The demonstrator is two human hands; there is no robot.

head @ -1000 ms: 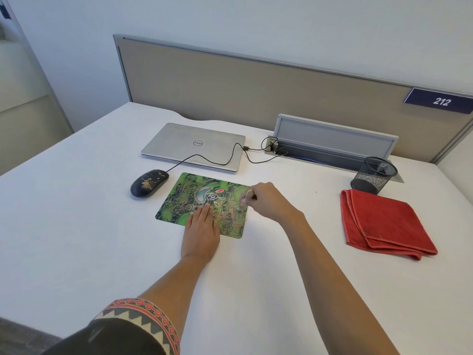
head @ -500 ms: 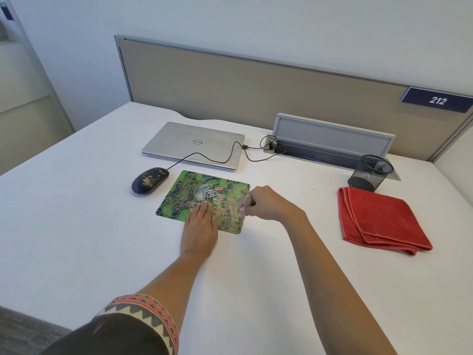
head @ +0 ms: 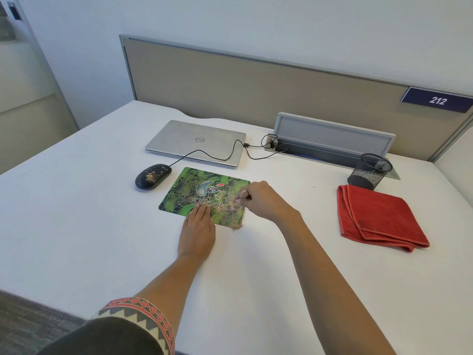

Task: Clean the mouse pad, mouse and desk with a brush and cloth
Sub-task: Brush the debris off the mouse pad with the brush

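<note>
My left hand (head: pixel 197 233) lies flat on the green printed mouse pad (head: pixel 189 193) | my right hand (head: pixel 265 202) pinches a small pale-handled brush (head: pixel 242 194) at its crumb-strewn right edge

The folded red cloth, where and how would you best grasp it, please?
Probably pinch the red cloth by its near edge from above and in front: it lies flat, layers stacked there, while the black mesh cup crowds its far corner.

Bare desk (head: pixel 294 201) gives passage between the mouse pad (head: pixel 194 190) and the red cloth (head: pixel 378 219) with the mesh cup (head: pixel 369 171) on the right. The mouse (head: pixel 152 176) blocks the pad's left, the laptop (head: pixel 195 142) and cable (head: pixel 225 160) its far side.
</note>
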